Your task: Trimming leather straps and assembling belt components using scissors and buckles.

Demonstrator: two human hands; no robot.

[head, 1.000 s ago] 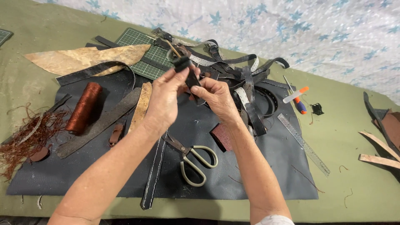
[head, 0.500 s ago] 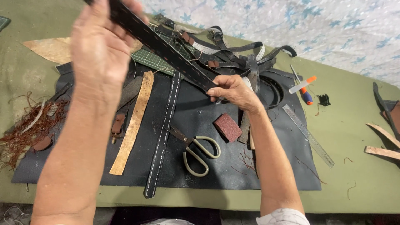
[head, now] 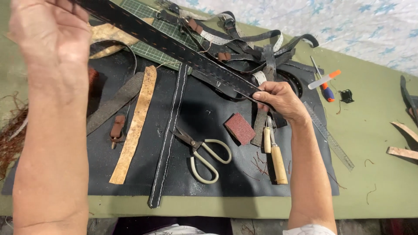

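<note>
I hold a long black leather strap (head: 174, 45) with stitched edges stretched across the view. My left hand (head: 48, 39) is raised close to the camera and grips the strap's upper end. My right hand (head: 281, 98) pinches its lower end above the black mat (head: 209, 174). Under the strap lie a narrower black stitched strap (head: 167, 139), a tan leather strip (head: 133, 126), scissors (head: 202, 152) with pale handles, and a dark red sanding block (head: 240, 128). A wooden-handled tool (head: 276, 159) lies just below my right hand.
A pile of black straps (head: 248, 43) and a green cutting mat (head: 152, 30) sit at the back. A metal ruler (head: 331, 139), an orange-tipped pen (head: 323, 80) and leather scraps (head: 402, 152) lie to the right. Reddish thread tangles (head: 8, 135) lie at the left edge.
My hands have drawn apart, from working together over the strap pile to holding the strap stretched. My left hand rose toward the camera with the strap's end; my right hand stayed low.
</note>
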